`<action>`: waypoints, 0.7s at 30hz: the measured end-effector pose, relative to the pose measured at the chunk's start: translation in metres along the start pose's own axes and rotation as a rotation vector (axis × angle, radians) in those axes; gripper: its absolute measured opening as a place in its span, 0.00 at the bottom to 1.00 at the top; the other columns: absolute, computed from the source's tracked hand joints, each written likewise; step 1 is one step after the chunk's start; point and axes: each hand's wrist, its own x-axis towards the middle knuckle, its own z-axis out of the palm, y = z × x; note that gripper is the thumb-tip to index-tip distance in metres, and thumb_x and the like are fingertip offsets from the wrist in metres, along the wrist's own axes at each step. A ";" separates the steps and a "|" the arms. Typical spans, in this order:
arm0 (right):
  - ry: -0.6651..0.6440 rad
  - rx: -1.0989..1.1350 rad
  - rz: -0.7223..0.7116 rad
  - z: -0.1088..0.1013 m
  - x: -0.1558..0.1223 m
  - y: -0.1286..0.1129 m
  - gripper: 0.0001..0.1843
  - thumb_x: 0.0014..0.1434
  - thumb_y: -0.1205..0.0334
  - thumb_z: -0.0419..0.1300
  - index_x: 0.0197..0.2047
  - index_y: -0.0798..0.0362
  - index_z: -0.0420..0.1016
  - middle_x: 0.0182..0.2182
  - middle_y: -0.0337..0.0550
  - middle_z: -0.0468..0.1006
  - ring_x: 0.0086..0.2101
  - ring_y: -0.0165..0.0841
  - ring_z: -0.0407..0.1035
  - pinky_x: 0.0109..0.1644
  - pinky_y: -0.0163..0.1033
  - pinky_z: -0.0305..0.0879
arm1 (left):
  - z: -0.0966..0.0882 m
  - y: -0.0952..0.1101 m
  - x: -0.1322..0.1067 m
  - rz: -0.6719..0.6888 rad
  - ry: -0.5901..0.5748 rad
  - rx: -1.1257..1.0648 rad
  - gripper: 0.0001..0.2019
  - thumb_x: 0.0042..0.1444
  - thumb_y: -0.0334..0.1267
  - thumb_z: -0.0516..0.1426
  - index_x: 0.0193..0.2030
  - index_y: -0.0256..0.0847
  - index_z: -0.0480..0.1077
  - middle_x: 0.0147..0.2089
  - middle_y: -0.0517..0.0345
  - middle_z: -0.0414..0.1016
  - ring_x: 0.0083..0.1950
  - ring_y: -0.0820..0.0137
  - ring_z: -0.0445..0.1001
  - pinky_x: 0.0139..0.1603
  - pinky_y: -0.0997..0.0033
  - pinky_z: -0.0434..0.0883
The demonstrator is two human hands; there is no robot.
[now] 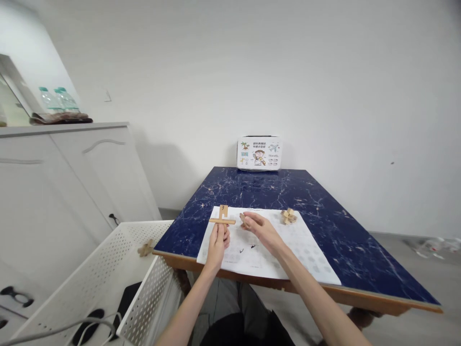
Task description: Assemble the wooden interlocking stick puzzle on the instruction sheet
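Note:
My left hand [218, 241] is closed around the lower end of two crossed wooden puzzle pieces [222, 221], held upright above the paper. The upright piece has a notch and a dark mark near its top; the other lies across it. To the right, my right hand [260, 228] pinches a small wooden puzzle piece [243, 220], partly hidden by the fingers. A gap separates the two hands. Under both lies a white printed sheet [302, 254] with faint grey shapes. On its upper right rests an interlocked wooden puzzle [288, 216].
A blue marbled table [334, 226] with a wooden edge carries the sheet. At its back stands a white printed case [259, 154] against the wall. To the left, a white perforated bin [144, 293] holds another wooden puzzle [145, 248] and cables. Bottles [59, 100] stand on a white cabinet [82, 178].

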 end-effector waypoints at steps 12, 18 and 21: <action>0.083 0.417 0.117 0.038 -0.018 0.008 0.23 0.52 0.41 0.72 0.42 0.51 0.83 0.45 0.48 0.83 0.46 0.42 0.77 0.50 0.42 0.70 | 0.001 0.001 -0.003 0.023 -0.043 0.084 0.23 0.63 0.61 0.56 0.36 0.42 0.58 0.27 0.68 0.53 0.23 0.80 0.50 0.22 0.79 0.49; 0.077 0.396 0.077 0.040 -0.021 0.009 0.25 0.54 0.42 0.71 0.45 0.52 0.82 0.49 0.51 0.82 0.51 0.42 0.76 0.59 0.46 0.67 | 0.001 -0.001 -0.003 0.051 -0.038 0.164 0.23 0.64 0.63 0.54 0.40 0.41 0.61 0.27 0.69 0.52 0.24 0.78 0.50 0.22 0.78 0.50; 0.107 0.368 0.046 0.039 -0.021 0.011 0.24 0.53 0.44 0.73 0.46 0.52 0.81 0.51 0.51 0.81 0.50 0.42 0.77 0.61 0.48 0.67 | 0.002 -0.003 -0.002 0.060 -0.032 0.188 0.23 0.65 0.62 0.53 0.42 0.41 0.62 0.27 0.69 0.52 0.24 0.77 0.50 0.22 0.78 0.51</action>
